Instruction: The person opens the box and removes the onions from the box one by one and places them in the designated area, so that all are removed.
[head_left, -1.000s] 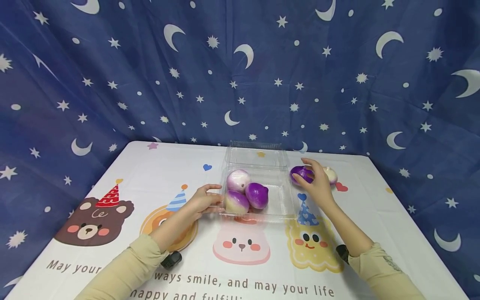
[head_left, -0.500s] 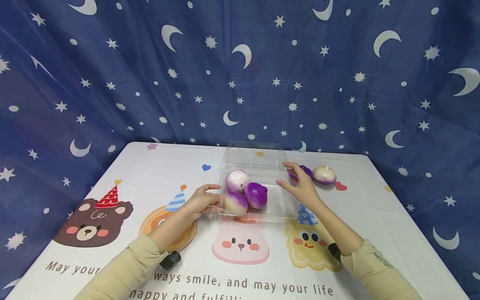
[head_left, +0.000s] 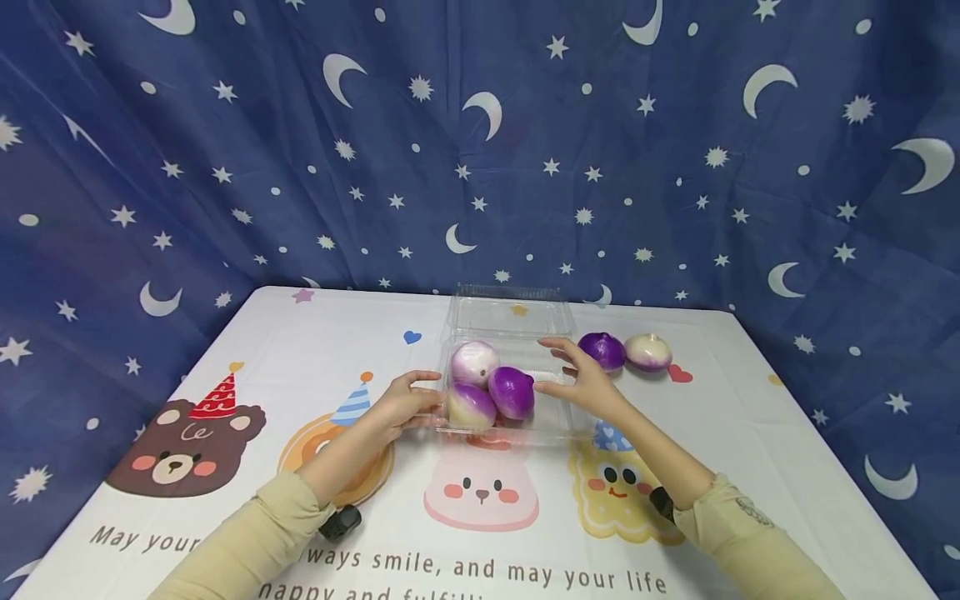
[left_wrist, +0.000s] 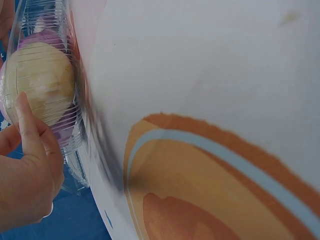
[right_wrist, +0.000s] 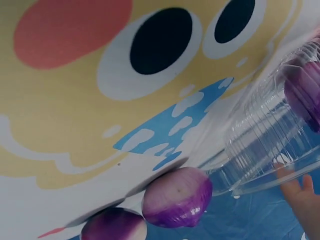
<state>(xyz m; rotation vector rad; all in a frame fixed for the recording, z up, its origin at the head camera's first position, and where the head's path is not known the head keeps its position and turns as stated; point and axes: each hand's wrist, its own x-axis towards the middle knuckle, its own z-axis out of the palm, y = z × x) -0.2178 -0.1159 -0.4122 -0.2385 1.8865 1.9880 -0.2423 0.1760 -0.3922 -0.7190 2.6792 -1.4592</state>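
Note:
A clear plastic clamshell box (head_left: 551, 400) stands with its lid (head_left: 510, 312) tipped back. Three purple-and-white onions lie in its left part: a pale one (head_left: 472, 361), a half-cream one (head_left: 471, 406) and a deep purple one (head_left: 512, 393). My left hand (head_left: 401, 407) rests its fingers against the box's left side; in the left wrist view a fingertip (left_wrist: 24, 102) touches the ribbed wall. Over the box's right half is my right hand (head_left: 588, 387), thumb and fingers spread with nothing between them. Its thumb tip is close to the deep purple onion; contact is unclear.
Right of the box, a purple onion (head_left: 602, 350) and a cream-topped onion (head_left: 649, 352) sit side by side on the printed white tablecloth (head_left: 720, 400). A blue curtain (head_left: 480, 167) with stars and moons hangs behind the table.
My right hand has moved left from around the purple onion outside the box to above the box, leaving that onion on the table. The left hand stays at the box's side.

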